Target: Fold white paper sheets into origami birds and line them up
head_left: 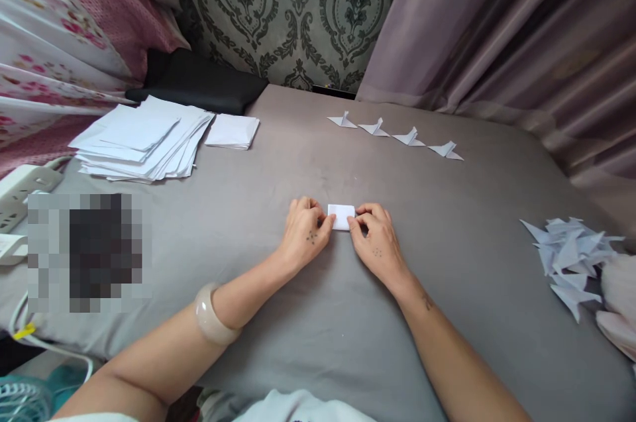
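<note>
A small folded piece of white paper lies flat on the grey cloth surface in front of me. At its left edge my left hand is closed, thumb on the paper and fingers curled. My right hand pinches the right edge in the same way. The fingertips under the paper's edges are partly hidden. Beyond my hands, several folded white paper birds stand in a slanting row.
A pile of loose white sheets lies at the far left, beside a smaller stack of square paper. More folded paper birds are heaped at the right. A white power strip sits at the left edge. Curtains hang behind.
</note>
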The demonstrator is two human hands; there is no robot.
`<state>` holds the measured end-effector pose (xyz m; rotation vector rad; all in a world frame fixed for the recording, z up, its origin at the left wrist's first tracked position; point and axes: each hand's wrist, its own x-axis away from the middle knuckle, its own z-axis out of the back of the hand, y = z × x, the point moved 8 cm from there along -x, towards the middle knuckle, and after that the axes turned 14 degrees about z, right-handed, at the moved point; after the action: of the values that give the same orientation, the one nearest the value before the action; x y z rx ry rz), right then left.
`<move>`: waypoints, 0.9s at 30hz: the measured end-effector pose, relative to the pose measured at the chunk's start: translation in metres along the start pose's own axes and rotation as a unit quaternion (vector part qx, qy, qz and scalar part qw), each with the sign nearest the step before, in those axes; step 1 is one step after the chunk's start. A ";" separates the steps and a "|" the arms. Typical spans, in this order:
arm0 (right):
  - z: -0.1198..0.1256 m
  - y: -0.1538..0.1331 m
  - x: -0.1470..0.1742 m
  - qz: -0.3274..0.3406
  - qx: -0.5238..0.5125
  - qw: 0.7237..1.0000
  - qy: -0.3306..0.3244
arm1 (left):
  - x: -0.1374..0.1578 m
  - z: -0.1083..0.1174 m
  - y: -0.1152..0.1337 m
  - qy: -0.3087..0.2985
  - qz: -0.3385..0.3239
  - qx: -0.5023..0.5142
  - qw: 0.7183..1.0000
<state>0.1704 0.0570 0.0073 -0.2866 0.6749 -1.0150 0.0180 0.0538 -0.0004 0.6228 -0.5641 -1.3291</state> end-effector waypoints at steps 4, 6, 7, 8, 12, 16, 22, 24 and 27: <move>-0.001 0.003 -0.001 -0.009 0.011 1.000 0.007 | -0.002 0.000 0.000 0.014 0.002 0.001 1.000; -0.001 0.004 -0.001 -0.010 0.012 1.000 0.011 | -0.004 0.001 -0.001 0.022 0.005 0.003 1.000; -0.001 0.004 -0.001 -0.010 0.012 1.000 0.012 | -0.004 0.001 -0.001 0.024 0.007 0.003 1.000; -0.001 0.005 -0.001 -0.010 0.013 1.000 0.012 | -0.005 0.001 -0.001 0.025 0.011 0.003 1.000; -0.002 0.005 -0.001 -0.006 0.017 1.000 0.009 | -0.007 0.000 -0.001 0.018 0.028 0.001 0.999; -0.003 0.007 0.000 -0.013 0.017 1.000 -0.001 | -0.008 0.000 -0.001 0.013 0.034 -0.006 0.999; -0.003 0.007 -0.001 -0.021 0.007 1.000 -0.002 | -0.006 0.000 0.002 0.003 0.022 -0.025 0.999; -0.003 0.007 -0.001 -0.025 0.002 1.000 -0.003 | -0.006 0.000 0.003 0.002 0.018 -0.026 0.999; -0.003 0.007 -0.001 -0.030 0.001 1.000 -0.005 | -0.007 -0.001 0.002 -0.002 0.022 -0.028 0.999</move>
<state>0.1725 0.0616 0.0016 -0.3125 0.6594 -1.0698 0.0188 0.0611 -0.0003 0.5590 -0.5402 -1.2999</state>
